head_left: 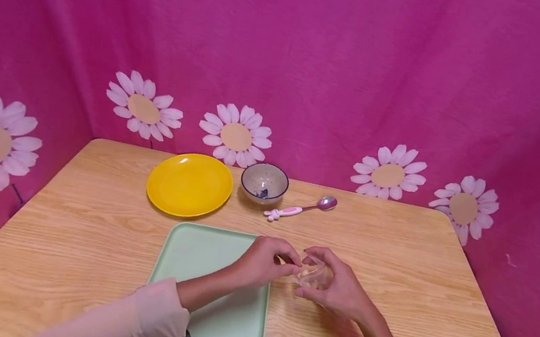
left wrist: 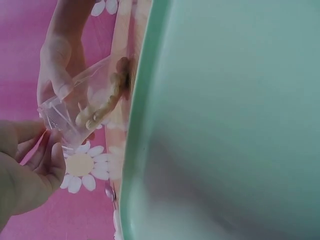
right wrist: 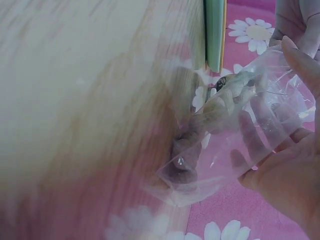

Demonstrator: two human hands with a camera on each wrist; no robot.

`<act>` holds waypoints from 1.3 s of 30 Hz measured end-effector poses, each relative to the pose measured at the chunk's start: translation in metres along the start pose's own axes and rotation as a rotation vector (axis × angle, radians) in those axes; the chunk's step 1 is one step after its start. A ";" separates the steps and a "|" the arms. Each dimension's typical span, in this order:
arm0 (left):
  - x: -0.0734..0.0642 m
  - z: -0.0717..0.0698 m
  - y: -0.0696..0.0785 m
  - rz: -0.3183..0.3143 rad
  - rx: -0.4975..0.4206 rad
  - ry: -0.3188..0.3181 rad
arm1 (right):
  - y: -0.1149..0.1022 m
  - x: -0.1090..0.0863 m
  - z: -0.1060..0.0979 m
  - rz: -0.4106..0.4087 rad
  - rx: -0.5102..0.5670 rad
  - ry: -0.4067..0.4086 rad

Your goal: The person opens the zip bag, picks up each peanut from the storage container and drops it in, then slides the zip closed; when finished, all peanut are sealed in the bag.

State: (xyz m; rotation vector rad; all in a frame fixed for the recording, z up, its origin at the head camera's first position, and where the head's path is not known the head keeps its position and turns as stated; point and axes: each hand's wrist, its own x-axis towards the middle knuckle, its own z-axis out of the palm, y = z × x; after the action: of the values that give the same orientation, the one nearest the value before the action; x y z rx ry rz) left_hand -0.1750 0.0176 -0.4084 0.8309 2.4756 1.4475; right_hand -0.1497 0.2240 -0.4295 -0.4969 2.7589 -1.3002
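Note:
A clear plastic bag [head_left: 317, 276] is held up over the wood just right of the green tray [head_left: 217, 237]. Several tan, lumpy pieces [left wrist: 107, 107], like peanuts in their shells, lie low inside it. My left hand [head_left: 263, 261] pinches the bag's top edge between thumb and fingertips, as the left wrist view shows from close by. Around the bag's side curl the fingers and thumb of my right hand [head_left: 341, 289]. Through the film in the right wrist view, the right fingers [right wrist: 252, 137] show behind the bag.
A yellow plate [head_left: 190, 185] stands at the back left of the wooden table [head_left: 394, 253]. Beside it are a dark-rimmed bowl [head_left: 265, 182] and a spoon [head_left: 295, 211] with a pink rabbit handle. A pink flowered curtain [head_left: 317, 70] surrounds the table's back and sides.

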 end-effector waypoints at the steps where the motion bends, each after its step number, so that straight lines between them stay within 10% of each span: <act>1: 0.000 0.000 0.000 0.007 0.007 -0.002 | 0.000 0.000 0.000 -0.007 -0.003 0.004; 6: -0.003 0.000 -0.002 0.029 0.012 -0.032 | 0.000 0.000 -0.001 -0.019 -0.002 0.005; 15: -0.004 0.000 -0.001 0.007 -0.020 -0.294 | -0.002 0.000 -0.006 0.010 0.037 -0.028; 26: -0.005 -0.006 0.004 -0.009 0.029 -0.130 | -0.004 -0.007 -0.026 -0.147 0.017 0.058; 39: -0.001 -0.012 0.005 0.227 0.207 -0.049 | -0.007 -0.013 -0.040 -0.232 -0.110 0.124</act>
State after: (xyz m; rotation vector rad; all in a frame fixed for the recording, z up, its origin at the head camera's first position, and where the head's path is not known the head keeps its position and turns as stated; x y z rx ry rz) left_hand -0.1769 0.0106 -0.3978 1.2067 2.5948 1.2272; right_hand -0.1422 0.2532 -0.3995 -0.7905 2.9610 -1.2665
